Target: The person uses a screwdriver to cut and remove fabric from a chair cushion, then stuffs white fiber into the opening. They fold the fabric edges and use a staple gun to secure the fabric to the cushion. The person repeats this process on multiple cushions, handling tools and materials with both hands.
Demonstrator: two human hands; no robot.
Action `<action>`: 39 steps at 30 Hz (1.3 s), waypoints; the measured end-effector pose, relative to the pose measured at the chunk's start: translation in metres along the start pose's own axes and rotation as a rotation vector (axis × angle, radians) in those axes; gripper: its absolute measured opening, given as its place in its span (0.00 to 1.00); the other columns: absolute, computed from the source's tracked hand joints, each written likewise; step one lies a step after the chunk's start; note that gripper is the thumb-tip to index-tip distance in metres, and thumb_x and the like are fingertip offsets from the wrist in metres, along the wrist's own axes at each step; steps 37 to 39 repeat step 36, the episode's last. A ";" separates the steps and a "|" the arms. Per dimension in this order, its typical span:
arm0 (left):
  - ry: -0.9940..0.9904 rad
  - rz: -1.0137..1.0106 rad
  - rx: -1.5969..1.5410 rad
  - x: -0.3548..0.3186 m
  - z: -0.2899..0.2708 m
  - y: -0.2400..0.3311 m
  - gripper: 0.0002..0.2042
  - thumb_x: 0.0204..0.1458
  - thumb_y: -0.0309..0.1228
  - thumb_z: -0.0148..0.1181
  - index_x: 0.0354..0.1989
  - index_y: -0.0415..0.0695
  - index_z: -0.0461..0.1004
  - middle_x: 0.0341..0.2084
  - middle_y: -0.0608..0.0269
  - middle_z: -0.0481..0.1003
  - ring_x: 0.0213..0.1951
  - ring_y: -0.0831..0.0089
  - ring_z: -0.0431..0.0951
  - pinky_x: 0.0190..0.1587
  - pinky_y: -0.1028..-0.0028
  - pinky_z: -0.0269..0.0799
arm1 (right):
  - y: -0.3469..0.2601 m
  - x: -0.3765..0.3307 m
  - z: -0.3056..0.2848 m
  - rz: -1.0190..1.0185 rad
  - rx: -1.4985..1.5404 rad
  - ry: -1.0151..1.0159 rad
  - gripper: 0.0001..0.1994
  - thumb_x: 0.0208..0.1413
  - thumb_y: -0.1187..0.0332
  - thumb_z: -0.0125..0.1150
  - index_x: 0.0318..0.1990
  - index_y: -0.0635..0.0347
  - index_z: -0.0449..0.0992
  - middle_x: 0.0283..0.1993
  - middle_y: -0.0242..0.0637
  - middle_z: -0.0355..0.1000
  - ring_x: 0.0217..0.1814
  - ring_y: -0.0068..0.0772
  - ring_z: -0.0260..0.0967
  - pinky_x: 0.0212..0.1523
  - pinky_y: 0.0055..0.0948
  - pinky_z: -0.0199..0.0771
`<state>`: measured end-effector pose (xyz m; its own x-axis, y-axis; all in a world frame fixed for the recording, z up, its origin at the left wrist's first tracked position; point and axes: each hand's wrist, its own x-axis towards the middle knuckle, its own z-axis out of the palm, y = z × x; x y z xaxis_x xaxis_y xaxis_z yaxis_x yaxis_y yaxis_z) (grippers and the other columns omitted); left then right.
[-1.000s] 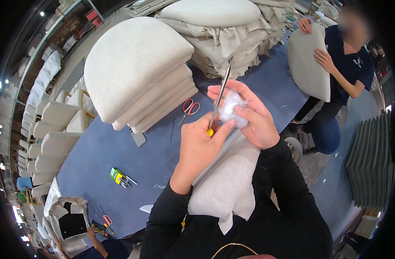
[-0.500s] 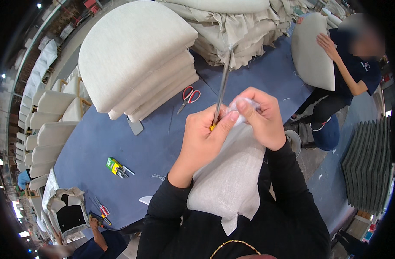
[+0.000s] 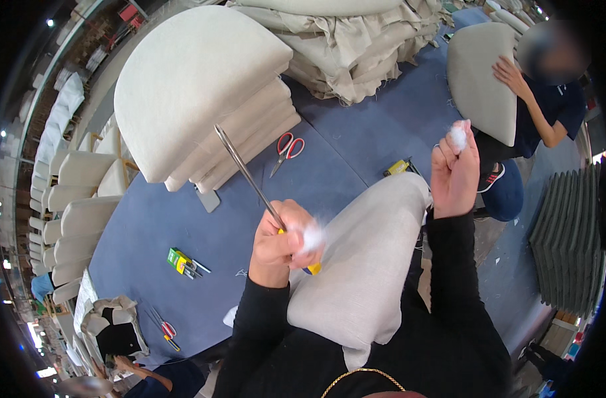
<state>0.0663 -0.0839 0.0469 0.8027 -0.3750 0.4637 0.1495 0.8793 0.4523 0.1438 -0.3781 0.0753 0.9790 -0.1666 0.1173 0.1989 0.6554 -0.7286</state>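
Observation:
My left hand [image 3: 283, 239] is closed round a long-shafted tool like a screwdriver, its metal shaft [image 3: 246, 174] slanting up to the left and its yellow handle [image 3: 313, 268] showing below the fist. A white tuft of stuffing [image 3: 310, 237] is pinched in the same hand. Raised to the right, apart from the left, my right hand [image 3: 454, 171] grips another white tuft of stuffing [image 3: 458, 137]. Between my arms a beige fabric-covered cushion [image 3: 356, 265] leans from my lap against the table edge.
On the blue table [image 3: 210, 292] lie red-handled scissors [image 3: 287, 148], a green-yellow box [image 3: 181, 261] with pens and a grey phone [image 3: 209, 199]. Beige cushions [image 3: 203, 86] are stacked behind, beside piled fabric [image 3: 349, 50]. A co-worker [image 3: 548, 113] holds a cushion at right; another sits lower left.
My hands, together at the white stuffing before, have moved apart, each with a tuft. The left came down and left, its shaft tilting left; the right went up and right. The cushion's top stands uncovered.

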 end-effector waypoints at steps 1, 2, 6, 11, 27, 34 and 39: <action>0.152 -0.077 0.170 0.002 -0.002 0.003 0.08 0.65 0.28 0.65 0.34 0.38 0.76 0.18 0.63 0.74 0.14 0.78 0.67 0.18 0.74 0.61 | -0.003 -0.006 -0.003 -0.030 -0.062 -0.035 0.09 0.77 0.66 0.54 0.45 0.59 0.76 0.31 0.23 0.67 0.30 0.14 0.61 0.34 0.19 0.61; 0.319 -0.144 0.344 0.002 -0.001 0.005 0.07 0.64 0.27 0.66 0.35 0.37 0.77 0.19 0.63 0.75 0.14 0.78 0.68 0.19 0.74 0.62 | 0.001 -0.016 0.008 -0.030 -0.167 -0.058 0.07 0.75 0.67 0.56 0.47 0.60 0.77 0.34 0.25 0.69 0.33 0.17 0.64 0.37 0.20 0.63; 0.472 -0.213 0.913 0.018 0.015 -0.007 0.07 0.62 0.27 0.67 0.43 0.37 0.84 0.24 0.64 0.80 0.22 0.81 0.75 0.27 0.75 0.70 | -0.009 -0.051 0.041 0.001 -0.582 -0.382 0.12 0.64 0.74 0.61 0.54 0.62 0.78 0.45 0.34 0.77 0.46 0.29 0.72 0.48 0.27 0.71; 0.333 -0.132 1.423 0.033 0.047 -0.019 0.15 0.55 0.24 0.68 0.51 0.43 0.85 0.26 0.59 0.80 0.25 0.71 0.79 0.32 0.72 0.74 | -0.024 -0.067 0.083 -0.147 -0.971 -0.713 0.12 0.61 0.74 0.66 0.52 0.63 0.81 0.44 0.40 0.78 0.48 0.35 0.75 0.50 0.31 0.72; 0.640 0.191 0.904 0.064 0.032 0.014 0.11 0.68 0.30 0.68 0.44 0.31 0.86 0.48 0.63 0.83 0.44 0.81 0.77 0.47 0.77 0.73 | 0.024 -0.013 0.094 -0.139 -0.697 -0.680 0.13 0.72 0.64 0.66 0.56 0.61 0.76 0.31 0.30 0.74 0.32 0.20 0.71 0.42 0.23 0.76; 0.655 0.075 1.396 0.074 0.041 0.031 0.15 0.67 0.34 0.68 0.52 0.35 0.86 0.49 0.58 0.85 0.50 0.74 0.79 0.56 0.75 0.71 | 0.070 0.052 0.085 -0.179 -0.732 -0.716 0.13 0.67 0.64 0.72 0.54 0.58 0.83 0.36 0.32 0.82 0.38 0.17 0.73 0.42 0.24 0.73; 0.452 0.233 1.570 0.046 0.063 0.035 0.19 0.63 0.36 0.70 0.57 0.35 0.85 0.50 0.51 0.86 0.61 0.63 0.81 0.69 0.72 0.67 | 0.081 0.059 0.079 -0.065 -0.787 -0.685 0.14 0.67 0.64 0.72 0.56 0.56 0.83 0.33 0.30 0.79 0.33 0.16 0.69 0.36 0.24 0.70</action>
